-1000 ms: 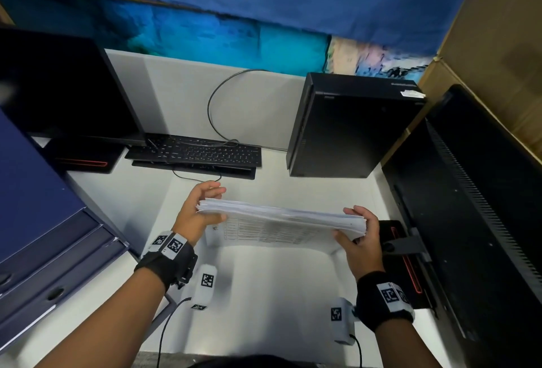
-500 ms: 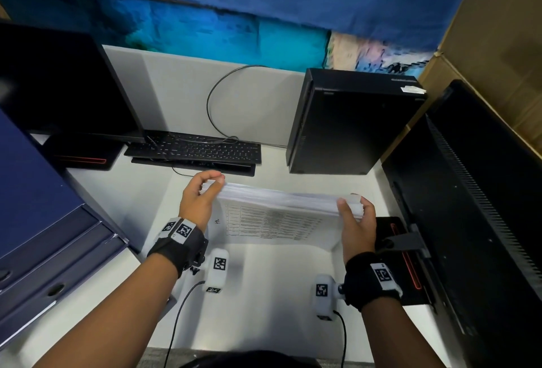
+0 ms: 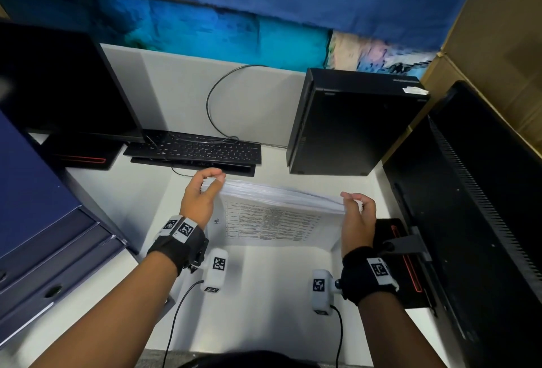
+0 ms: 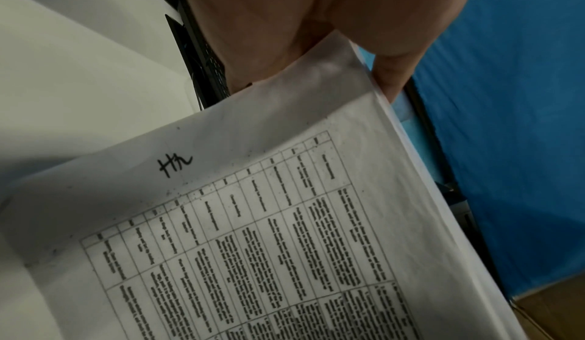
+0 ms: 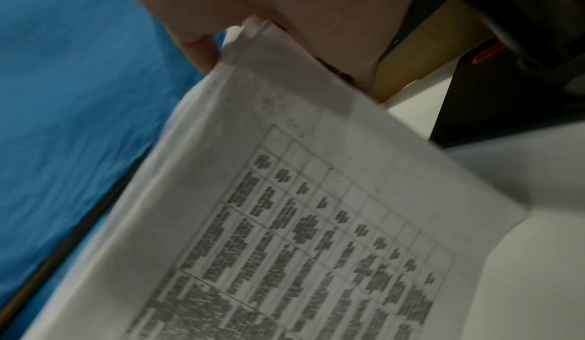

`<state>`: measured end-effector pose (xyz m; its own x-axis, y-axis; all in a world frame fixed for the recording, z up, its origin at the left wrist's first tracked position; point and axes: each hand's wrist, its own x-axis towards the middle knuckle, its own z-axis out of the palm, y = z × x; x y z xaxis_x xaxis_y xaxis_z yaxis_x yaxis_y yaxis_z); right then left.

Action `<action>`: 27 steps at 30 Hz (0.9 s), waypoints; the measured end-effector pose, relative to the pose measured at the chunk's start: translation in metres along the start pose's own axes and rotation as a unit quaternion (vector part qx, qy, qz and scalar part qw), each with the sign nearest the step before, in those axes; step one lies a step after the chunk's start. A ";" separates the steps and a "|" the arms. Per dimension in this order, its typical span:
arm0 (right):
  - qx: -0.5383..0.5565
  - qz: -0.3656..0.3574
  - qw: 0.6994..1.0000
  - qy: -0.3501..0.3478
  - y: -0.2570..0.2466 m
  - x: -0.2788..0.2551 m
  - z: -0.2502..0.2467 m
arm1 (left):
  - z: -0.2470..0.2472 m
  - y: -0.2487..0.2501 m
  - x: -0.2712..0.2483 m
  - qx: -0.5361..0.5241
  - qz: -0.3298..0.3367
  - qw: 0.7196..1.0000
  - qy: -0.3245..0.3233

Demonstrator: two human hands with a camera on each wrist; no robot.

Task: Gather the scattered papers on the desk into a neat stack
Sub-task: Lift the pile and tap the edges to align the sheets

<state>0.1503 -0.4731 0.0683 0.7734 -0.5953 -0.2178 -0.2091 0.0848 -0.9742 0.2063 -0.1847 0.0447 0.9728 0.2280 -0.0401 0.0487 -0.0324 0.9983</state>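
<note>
One stack of papers (image 3: 278,215) stands on its long edge on the desk (image 3: 264,294), in front of the keyboard (image 3: 196,149). The left hand (image 3: 199,197) and right hand (image 3: 356,218) pinch its upper corners. Squaring seems underway; next, probably tapping edges flush and laying it flat.

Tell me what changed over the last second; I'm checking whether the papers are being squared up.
The paper stack was tipped from nearly flat to standing on its long edge, printed table facing the person, and shifted slightly away toward the keyboard. The left hand and right hand slid up to pinch its top corners. The same two-handed hold stayed; keyboard and computer tower did not move.
</note>
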 end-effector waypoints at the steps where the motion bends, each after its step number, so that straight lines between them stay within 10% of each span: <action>1: 0.011 -0.008 1.000 -0.007 0.000 -0.001 -0.001 | 0.000 -0.001 0.001 -0.009 -0.003 1.000 -0.002; 27: 0.005 -0.084 0.996 0.027 -0.011 0.000 0.004 | 0.006 0.002 0.000 -0.011 -0.008 0.998 0.057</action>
<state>0.1550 -0.4715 0.0787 0.7637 -0.6437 -0.0488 -0.0739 -0.0121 -0.9972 0.2078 -0.1910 0.0462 0.9397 0.3381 -0.0512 0.0570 -0.0075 0.9983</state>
